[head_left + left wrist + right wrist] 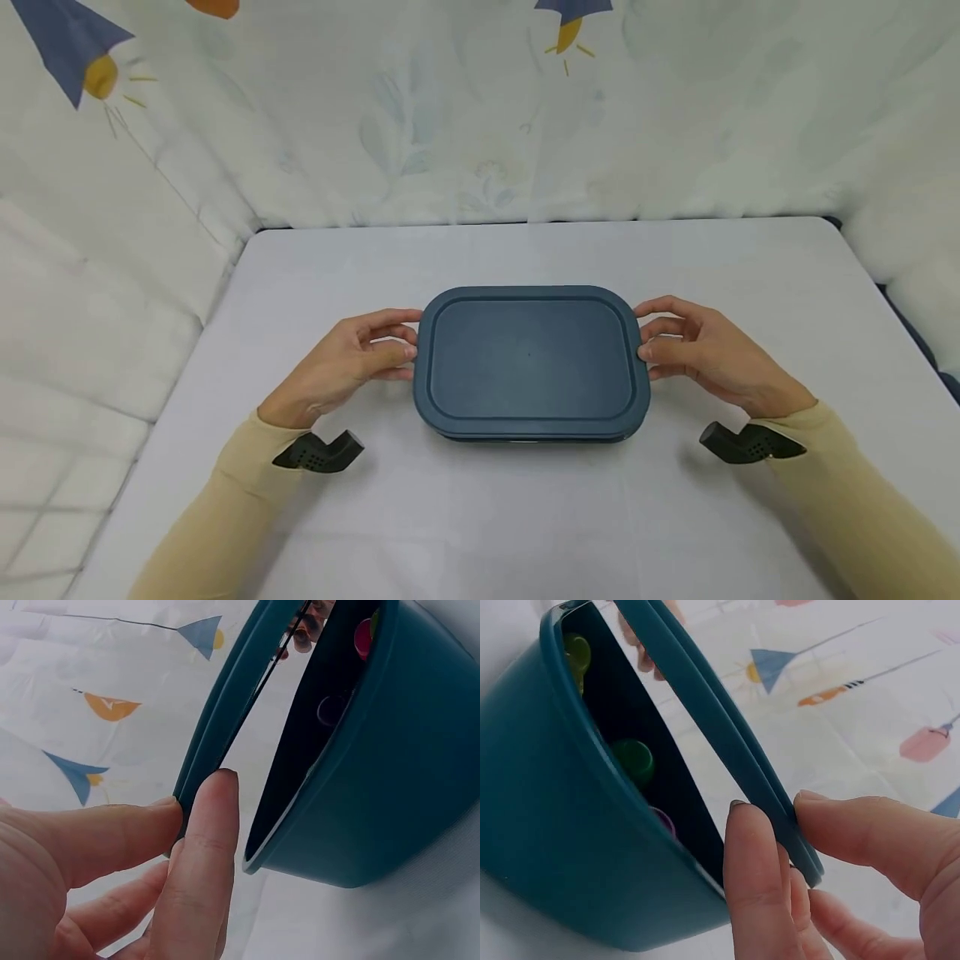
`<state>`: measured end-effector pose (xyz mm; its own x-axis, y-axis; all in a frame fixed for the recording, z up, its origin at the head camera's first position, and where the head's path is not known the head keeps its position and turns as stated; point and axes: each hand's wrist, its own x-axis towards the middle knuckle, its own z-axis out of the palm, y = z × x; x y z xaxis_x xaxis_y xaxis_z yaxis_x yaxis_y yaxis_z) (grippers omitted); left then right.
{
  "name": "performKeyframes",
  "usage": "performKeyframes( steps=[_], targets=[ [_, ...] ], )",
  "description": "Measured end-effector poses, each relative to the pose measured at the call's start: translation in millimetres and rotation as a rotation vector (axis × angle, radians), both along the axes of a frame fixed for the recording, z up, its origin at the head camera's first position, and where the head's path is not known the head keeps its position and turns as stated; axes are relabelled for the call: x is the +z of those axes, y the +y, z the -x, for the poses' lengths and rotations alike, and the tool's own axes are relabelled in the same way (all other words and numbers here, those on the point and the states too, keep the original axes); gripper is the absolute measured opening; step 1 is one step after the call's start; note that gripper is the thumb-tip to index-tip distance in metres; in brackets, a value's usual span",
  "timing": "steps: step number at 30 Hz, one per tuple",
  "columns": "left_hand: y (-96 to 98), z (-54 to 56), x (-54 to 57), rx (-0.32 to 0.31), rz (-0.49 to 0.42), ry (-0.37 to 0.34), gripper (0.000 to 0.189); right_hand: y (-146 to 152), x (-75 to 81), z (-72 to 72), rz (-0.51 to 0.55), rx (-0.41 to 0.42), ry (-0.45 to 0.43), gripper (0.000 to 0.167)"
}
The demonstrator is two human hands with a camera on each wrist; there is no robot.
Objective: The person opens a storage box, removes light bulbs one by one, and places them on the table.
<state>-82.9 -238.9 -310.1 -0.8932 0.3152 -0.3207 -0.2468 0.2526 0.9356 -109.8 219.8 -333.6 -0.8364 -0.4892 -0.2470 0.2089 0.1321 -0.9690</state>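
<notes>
A rounded rectangular blue lid (pixel 528 358) is held level by its two short ends. My left hand (pixel 337 362) pinches its left end between thumb and fingers, and my right hand (pixel 708 354) pinches the right end the same way. Under the lid stands a deep teal container (pixel 405 750), almost wholly hidden in the head view. Both wrist views show a gap between lid and container rim. Inside, small shiny coloured things show: a green rounded piece (pixel 636 761), a yellow one (pixel 577 654) and a red one (pixel 364 639). Most of the contents are hidden by the wall.
A white-covered table (pixel 525 525) bears the container near its middle. Behind it hangs a pale curtain (pixel 465 125) printed with leaves and kite-like shapes, which continues along the left side. A black wrist device (pixel 318 452) sits on the left sleeve, another (pixel 750 442) on the right.
</notes>
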Motion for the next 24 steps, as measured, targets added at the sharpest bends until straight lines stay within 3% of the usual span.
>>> performKeyframes(
  steps=[8,24],
  targets=[
    [-1.3,4.1,3.8,0.009,-0.001,0.027,0.055,-4,11.8,10.6,-0.046,0.002,0.016,0.048],
    [-2.1,27.1,23.1,-0.014,0.038,0.067,0.057,-6,23.7,31.0,-0.049,-0.017,0.041,0.046]
  ],
)
